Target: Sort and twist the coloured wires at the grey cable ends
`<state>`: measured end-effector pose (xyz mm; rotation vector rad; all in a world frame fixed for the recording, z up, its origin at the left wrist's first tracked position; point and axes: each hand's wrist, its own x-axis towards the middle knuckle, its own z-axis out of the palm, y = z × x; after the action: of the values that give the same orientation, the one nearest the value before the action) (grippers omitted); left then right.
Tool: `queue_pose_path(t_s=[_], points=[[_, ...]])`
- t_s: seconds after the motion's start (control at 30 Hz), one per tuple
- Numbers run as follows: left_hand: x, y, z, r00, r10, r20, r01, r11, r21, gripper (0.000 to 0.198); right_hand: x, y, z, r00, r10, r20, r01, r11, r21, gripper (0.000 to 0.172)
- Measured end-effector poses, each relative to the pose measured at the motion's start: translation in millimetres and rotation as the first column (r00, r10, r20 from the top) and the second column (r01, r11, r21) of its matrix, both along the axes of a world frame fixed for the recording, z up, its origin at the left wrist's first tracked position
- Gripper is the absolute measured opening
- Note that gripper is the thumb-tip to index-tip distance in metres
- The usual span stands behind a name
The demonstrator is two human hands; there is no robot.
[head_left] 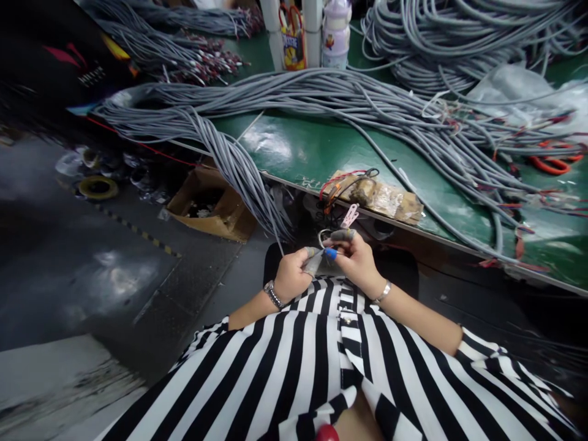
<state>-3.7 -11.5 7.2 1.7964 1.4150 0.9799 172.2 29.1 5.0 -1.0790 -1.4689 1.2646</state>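
Note:
My left hand (296, 274), with grey covers on its fingertips, is closed on the end of a grey cable (278, 236). This cable runs up to the thick bundle of grey cables (229, 156) that hangs over the table's front edge. My right hand (359, 260) pinches at the same cable end, close to the left fingertips. A blue cover is on its thumb and grey ones on other fingers. A thin white loop (323, 237) stands up between the hands. The fine wires at the fingertips are too small to make out.
On the green table (275, 144) lie a taped cardboard piece (390, 203) with wires, orange-handled scissors (551, 160) and plastic bags (509, 89). Coiled grey cable (459, 30) and a lidded bottle (336, 37) stand farther back. Below on the left is a cardboard box (211, 205).

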Motion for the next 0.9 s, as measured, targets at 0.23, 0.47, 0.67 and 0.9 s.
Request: queue_pose_path(t_s=[0.23,0.47,0.67,0.9], points=[[3,3,2.4,0.946,0.04,0.321,0.013,0.987,-0.162,0.023,-4,-2,0.7,0.959,0.024,-0.282,-0.055,0.993,-0.104,0.027],[6,3,-1.7,0.755,0.327,0.568,-0.086,0.908,-0.409,0.033,9,-3,4.5,0.964,0.257,0.073,-0.267,0.934,0.239,0.012],[5,4,-10.0,0.675,0.331,0.659,-0.058,0.915,-0.4,0.032,13,0,4.1,0.953,0.255,0.163,-0.29,0.924,0.249,0.01],[0,7,-12.2,0.716,0.315,0.624,-0.141,0.939,-0.312,0.033,21,7,-10.5,0.989,0.051,0.142,-0.059,0.997,0.056,0.032]])
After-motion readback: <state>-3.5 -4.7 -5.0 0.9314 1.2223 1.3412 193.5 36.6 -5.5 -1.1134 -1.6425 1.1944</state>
